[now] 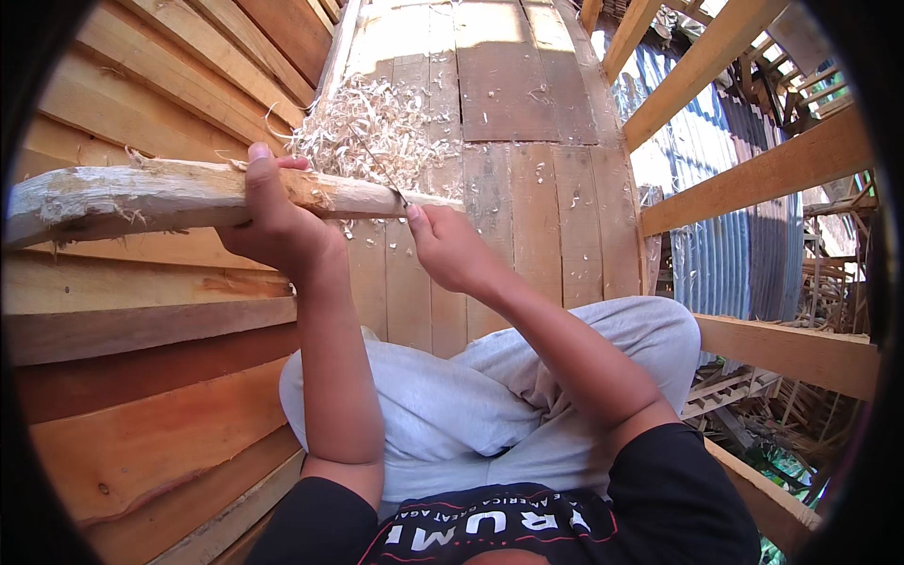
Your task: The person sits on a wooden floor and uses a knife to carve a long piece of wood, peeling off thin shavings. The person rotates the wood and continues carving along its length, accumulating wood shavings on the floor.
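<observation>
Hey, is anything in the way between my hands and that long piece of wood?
Nothing visible: your left hand grips the wood directly, and your right hand holds a thin dark tool by its narrower end. The shavings lie beyond, on the floor.

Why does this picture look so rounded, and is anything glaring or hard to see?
Head view: the fisheye lens bows straight edges, with black filling the corners; head view: strong light washes out the far floorboards and patches of corrugated sheeting; head view: the thin dark tool at the right hand is hard to make out.
</observation>
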{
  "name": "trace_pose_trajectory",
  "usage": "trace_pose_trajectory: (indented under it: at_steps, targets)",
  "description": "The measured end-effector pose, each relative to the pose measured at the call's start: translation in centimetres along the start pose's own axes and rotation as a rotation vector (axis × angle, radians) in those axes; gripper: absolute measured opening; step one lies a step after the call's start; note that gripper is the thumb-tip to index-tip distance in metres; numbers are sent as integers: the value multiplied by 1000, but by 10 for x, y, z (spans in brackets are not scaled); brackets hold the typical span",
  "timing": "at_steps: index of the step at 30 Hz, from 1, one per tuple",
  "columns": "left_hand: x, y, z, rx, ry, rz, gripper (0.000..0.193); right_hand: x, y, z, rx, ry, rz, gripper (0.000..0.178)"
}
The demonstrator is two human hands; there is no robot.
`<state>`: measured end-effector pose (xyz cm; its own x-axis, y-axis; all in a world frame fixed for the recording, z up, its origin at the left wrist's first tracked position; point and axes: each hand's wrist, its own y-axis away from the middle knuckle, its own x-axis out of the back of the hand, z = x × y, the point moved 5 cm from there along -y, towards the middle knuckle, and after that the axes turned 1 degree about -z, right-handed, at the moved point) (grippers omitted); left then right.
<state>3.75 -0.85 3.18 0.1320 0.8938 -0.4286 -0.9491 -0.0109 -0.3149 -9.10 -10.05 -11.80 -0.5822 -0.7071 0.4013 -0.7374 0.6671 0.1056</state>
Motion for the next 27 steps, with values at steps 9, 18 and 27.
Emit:
trace_pose_trajectory:
  at_steps: [9,18,27]
  targets:
    - [4,5,4,55,-114,144,19,0,4,5,-58,106,-8,48]
    - [-6,5,1,56,-45,-31,25,-1,-8,28,-175,14,-20,51]
    - [-8,-4,-5,298,268,-753,20,10,-15,40,-135,-19,-88,48]
